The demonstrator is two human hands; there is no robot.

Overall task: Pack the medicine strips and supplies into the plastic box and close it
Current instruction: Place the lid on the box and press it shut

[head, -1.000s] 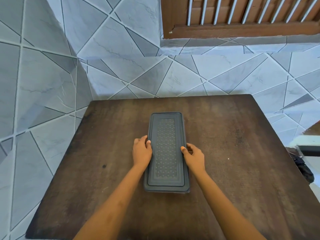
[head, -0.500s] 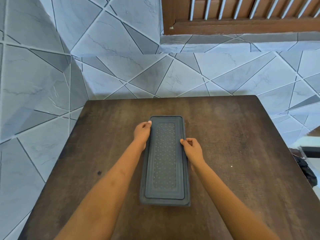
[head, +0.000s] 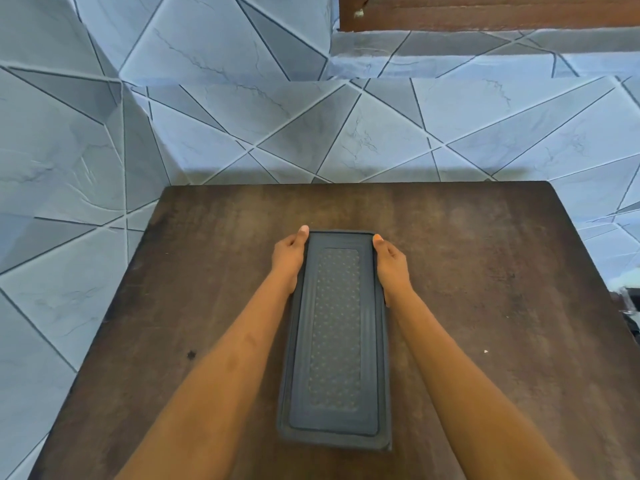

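A long grey plastic box (head: 335,341) lies lengthwise on the dark wooden table (head: 485,306), its dotted lid on top and shut. My left hand (head: 289,258) presses against the box's left side near the far end, fingers curled around the edge. On the opposite side my right hand (head: 391,265) grips the right edge near the far corner. No medicine strips or supplies are visible; whatever is in the box is hidden under the lid.
Grey marbled tiled walls (head: 311,133) stand directly behind and to the left of the table. A brown wooden window frame (head: 485,12) is above. Some dark objects (head: 630,313) sit beyond the table's right edge.
Both hands have slid from the middle of the box's sides towards its far end. The view has tipped down and closer.
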